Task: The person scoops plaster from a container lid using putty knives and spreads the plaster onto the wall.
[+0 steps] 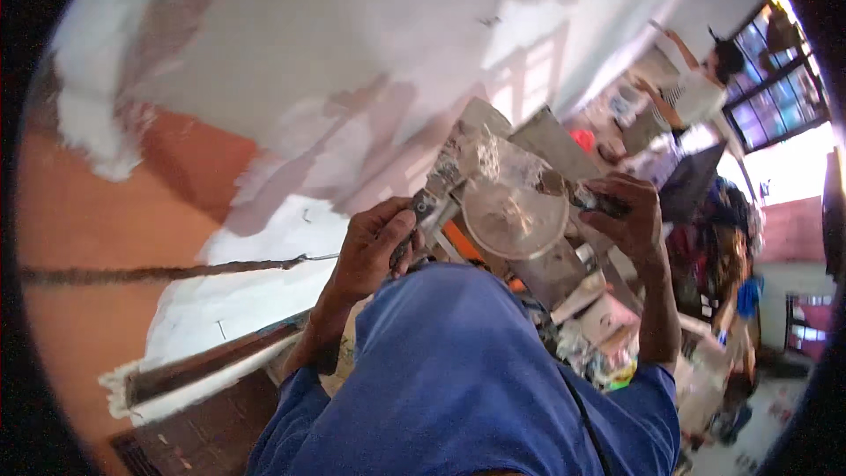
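My left hand point(374, 236) is closed around the dark handle of a plaster-smeared scraper point(448, 163), whose blade points up and away from me. On the right, my right hand point(636, 211) grips the dark handle of a putty knife point(553, 183). That blade reaches over the far right part of a round, pale tub point(468, 231). Whitish, paste-like filler point(511, 207) lies inside the tub, between my two hands. Some pale stuff clings near the scraper's blade; its exact edge is hard to make out.
A wall point(291, 150), part orange and part whitish, rises ahead and to the left. Another person point(701, 92) stands at the far right, one arm raised to the wall. Boxes and household clutter point(608, 326) crowd the right. Brown wooden furniture point(207, 423) stands at lower left.
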{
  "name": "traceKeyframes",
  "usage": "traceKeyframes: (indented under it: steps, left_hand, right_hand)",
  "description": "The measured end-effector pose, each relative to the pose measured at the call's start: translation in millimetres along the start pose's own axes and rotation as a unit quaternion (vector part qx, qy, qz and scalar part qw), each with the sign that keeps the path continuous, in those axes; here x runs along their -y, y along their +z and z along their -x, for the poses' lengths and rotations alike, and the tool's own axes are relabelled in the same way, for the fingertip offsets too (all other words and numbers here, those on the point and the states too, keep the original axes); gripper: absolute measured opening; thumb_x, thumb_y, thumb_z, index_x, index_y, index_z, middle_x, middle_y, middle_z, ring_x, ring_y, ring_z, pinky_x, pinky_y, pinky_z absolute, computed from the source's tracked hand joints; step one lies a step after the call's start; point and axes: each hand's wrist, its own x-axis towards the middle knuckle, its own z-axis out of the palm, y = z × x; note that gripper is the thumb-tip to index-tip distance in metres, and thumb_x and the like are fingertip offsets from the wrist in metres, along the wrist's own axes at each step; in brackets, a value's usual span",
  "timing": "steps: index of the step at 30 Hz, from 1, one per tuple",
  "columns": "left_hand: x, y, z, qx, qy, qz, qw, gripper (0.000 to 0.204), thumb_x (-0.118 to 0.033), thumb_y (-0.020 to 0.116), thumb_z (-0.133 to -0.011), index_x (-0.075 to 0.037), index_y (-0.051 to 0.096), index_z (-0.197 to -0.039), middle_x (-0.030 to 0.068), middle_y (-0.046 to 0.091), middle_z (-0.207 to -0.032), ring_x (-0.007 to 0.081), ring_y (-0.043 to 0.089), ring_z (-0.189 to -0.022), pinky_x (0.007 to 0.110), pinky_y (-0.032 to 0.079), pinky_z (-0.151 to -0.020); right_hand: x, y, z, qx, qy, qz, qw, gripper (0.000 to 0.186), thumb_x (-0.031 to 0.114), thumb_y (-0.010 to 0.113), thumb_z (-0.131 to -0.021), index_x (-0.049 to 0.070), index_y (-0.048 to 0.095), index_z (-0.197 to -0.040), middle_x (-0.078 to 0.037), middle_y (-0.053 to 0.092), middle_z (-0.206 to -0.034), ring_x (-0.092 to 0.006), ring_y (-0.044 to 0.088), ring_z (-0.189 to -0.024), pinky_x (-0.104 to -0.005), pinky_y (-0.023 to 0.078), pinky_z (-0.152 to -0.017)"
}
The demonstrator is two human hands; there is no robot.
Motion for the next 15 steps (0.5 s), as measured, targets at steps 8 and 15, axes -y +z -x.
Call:
traceKeyframes:
  steps: [8, 15]
  left_hand:
    - [-66.0, -53.0, 74.9, -0.027, 0.009, 0.018, 0.999, 0.025, -0.022, 0.043, -0.091, 0.000, 0.054, -0.092, 0.0022, 0.054, -0.068, 0.0044, 0.041, -0.041, 0.018, 0.032, -0.037]
    - [-128.6, -80.3, 138.4, -0.141, 0.062, -0.028, 0.988, 0.024, -0.022, 0.048, -0.084, 0.001, 0.055, -0.085, 0.0049, 0.054, -0.064, 0.0046, 0.039, -0.036, 0.019, 0.028, -0.032]
  right_hand:
    - [101.8, -3.6, -80.8, 0.045, -0.274, 0.022, 0.960, 0.030, 0.010, 0.073, -0.057, -0.001, 0.064, -0.083, -0.011, 0.060, -0.065, -0.0129, 0.055, -0.051, -0.0239, 0.041, -0.047]
    - [194.5, -10.1, -138.7, 0.077, -0.370, 0.060, 0.924, 0.020, 0.009, 0.070, -0.070, 0.006, 0.066, -0.090, -0.009, 0.065, -0.075, -0.0123, 0.057, -0.056, -0.0246, 0.047, -0.053]
